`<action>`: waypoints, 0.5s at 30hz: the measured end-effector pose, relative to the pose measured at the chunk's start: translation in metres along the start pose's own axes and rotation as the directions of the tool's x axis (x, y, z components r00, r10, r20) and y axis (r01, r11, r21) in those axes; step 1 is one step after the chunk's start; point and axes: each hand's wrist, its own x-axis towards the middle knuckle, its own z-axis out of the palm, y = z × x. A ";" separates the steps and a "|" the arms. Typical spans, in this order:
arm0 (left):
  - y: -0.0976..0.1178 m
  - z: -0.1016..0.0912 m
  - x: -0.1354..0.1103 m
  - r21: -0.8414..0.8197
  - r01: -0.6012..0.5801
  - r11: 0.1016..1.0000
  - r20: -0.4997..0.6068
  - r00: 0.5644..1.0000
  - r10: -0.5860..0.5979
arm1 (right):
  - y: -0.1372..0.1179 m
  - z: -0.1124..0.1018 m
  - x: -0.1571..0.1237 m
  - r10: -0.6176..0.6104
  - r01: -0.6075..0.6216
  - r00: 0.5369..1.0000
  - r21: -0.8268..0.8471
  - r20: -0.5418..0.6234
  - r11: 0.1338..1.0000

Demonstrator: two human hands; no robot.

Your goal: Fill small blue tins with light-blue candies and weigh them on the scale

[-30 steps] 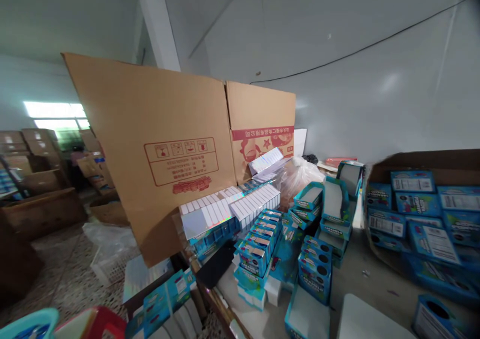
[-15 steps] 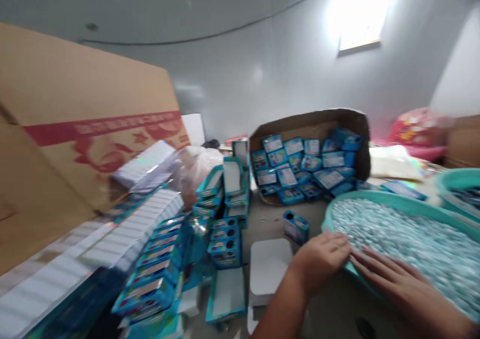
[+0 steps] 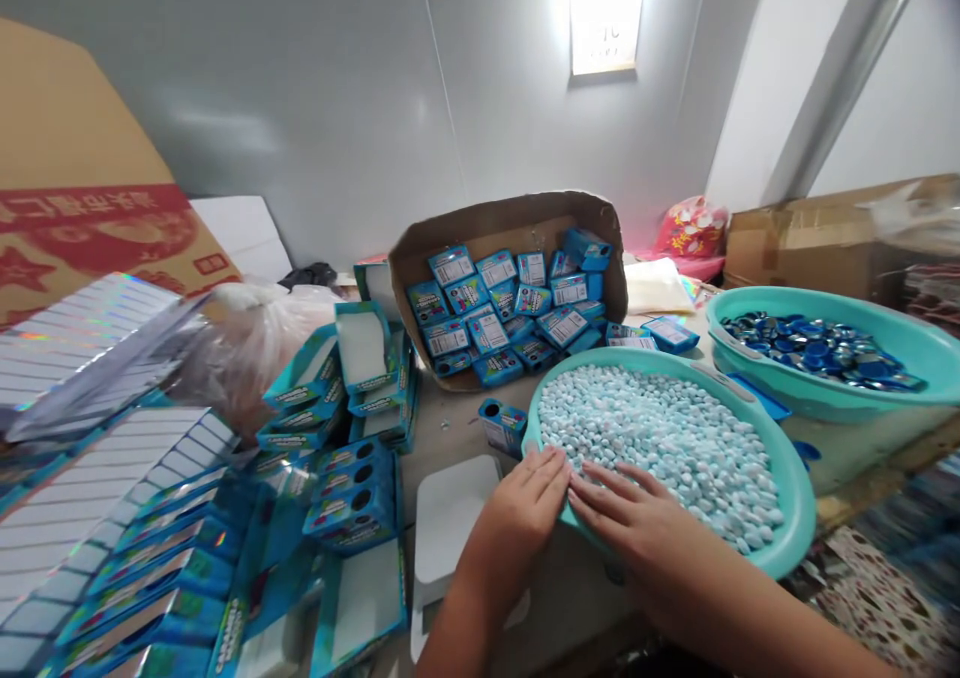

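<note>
Two bare hands are open and grasping nothing, and the view has just swung round onto them! The left hand [image 3: 525, 503] lies flat, fingers together, at the near rim of a round turquoise plastic basin [image 3: 787, 488]. The right hand [image 3: 622, 508] sits just beside it, fingers splayed across that rim onto a heap of glossy pale blue-white pellets [image 3: 660, 428] filling the basin. Just left of the rim stands a small blue printed box [image 3: 502, 428] with a round hole, and near the left wrist lies a white card square [image 3: 450, 518]. Now fully in view on the right: a second turquoise plastic basin [image 3: 825, 398] holding shiny dark blue discs [image 3: 821, 348]. Behind, a torn brown cardboard box [image 3: 510, 220] brims with blue printed packets [image 3: 495, 308].
</note>
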 end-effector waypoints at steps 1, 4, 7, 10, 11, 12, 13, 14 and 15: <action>0.000 0.000 0.001 -0.036 0.021 0.999 0.019 1.000 -0.020 | 0.000 -0.001 -0.001 0.003 -0.003 1.000 0.018 0.011 1.000; -0.001 -0.009 0.005 -0.214 0.149 0.965 0.116 0.985 -0.126 | -0.001 -0.011 -0.002 0.028 -0.030 0.999 0.086 0.033 0.996; -0.004 -0.031 0.012 -0.437 0.286 0.853 0.268 0.946 -0.180 | -0.002 -0.035 0.008 0.042 -0.052 0.998 0.179 0.056 0.983; -0.016 -0.051 0.022 -0.579 0.380 0.722 0.334 0.918 -0.216 | -0.003 -0.067 0.035 -0.002 -0.020 0.991 0.164 0.131 0.986; -0.023 -0.054 0.026 -0.600 0.405 0.690 0.305 0.913 -0.271 | -0.002 -0.078 0.047 -0.019 0.000 0.988 0.124 0.150 0.992; -0.031 -0.053 0.029 -0.608 0.431 0.666 0.251 0.901 -0.354 | -0.001 -0.087 0.058 -0.039 0.027 0.988 0.079 0.153 0.997; -0.040 -0.050 0.032 -0.600 0.465 0.650 0.185 0.872 -0.453 | 0.002 -0.094 0.069 -0.063 0.058 0.988 0.039 0.138 0.998; -0.049 -0.044 0.034 -0.574 0.513 0.638 0.128 0.826 -0.549 | 0.006 -0.100 0.079 -0.091 0.091 0.989 0.011 0.120 0.996; -0.057 -0.036 0.036 -0.532 0.569 0.627 0.093 0.775 -0.625 | 0.012 -0.104 0.088 -0.120 0.121 0.988 -0.005 0.103 0.993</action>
